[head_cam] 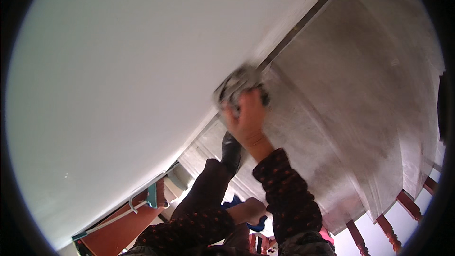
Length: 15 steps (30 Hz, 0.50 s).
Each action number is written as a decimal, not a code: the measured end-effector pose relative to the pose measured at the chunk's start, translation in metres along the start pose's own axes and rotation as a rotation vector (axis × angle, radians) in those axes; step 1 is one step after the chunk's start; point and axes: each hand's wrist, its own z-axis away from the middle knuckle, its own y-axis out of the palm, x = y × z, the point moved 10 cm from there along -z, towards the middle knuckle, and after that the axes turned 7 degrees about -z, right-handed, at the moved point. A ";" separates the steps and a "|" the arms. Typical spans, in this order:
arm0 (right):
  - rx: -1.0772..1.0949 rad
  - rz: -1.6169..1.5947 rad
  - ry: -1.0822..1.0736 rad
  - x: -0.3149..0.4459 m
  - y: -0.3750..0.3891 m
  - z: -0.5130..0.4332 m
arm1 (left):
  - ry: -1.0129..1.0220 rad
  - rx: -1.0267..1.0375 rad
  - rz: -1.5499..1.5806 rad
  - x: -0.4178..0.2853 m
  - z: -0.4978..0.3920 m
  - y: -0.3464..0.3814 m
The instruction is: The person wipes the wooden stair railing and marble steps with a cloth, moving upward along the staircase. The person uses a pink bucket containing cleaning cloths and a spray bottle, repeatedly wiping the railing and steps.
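Note:
My right hand (249, 113) grips a crumpled grey cloth (236, 81), blurred as if in motion. The cloth lies against the foot of the white wall (117, 67), over the dark strip (302, 25) where wall and floor meet. Lower down, close to my body, my left hand (253, 211) has its fingers curled. Something blue (261, 224) shows on either side of that hand; whether the fingers hold it is unclear. Both forearms wear dark patterned sleeves.
My dark shoe (231, 151) stands on the grey stone-like steps (330, 113), near the wall. Reddish turned balusters (389, 233) line the lower right. At lower left are a reddish-brown panel (119, 229) and a curved pale rail (137, 199).

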 end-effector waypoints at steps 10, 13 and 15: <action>0.548 -0.409 0.463 -0.004 0.041 0.172 | 0.098 -0.204 0.050 -0.023 -0.042 0.071; 0.262 -0.402 0.683 -0.040 -0.104 0.131 | 0.010 0.060 0.079 -0.022 -0.013 0.035; -0.264 -0.484 0.805 -0.091 -0.263 0.130 | 0.014 -0.090 0.050 -0.029 -0.007 -0.004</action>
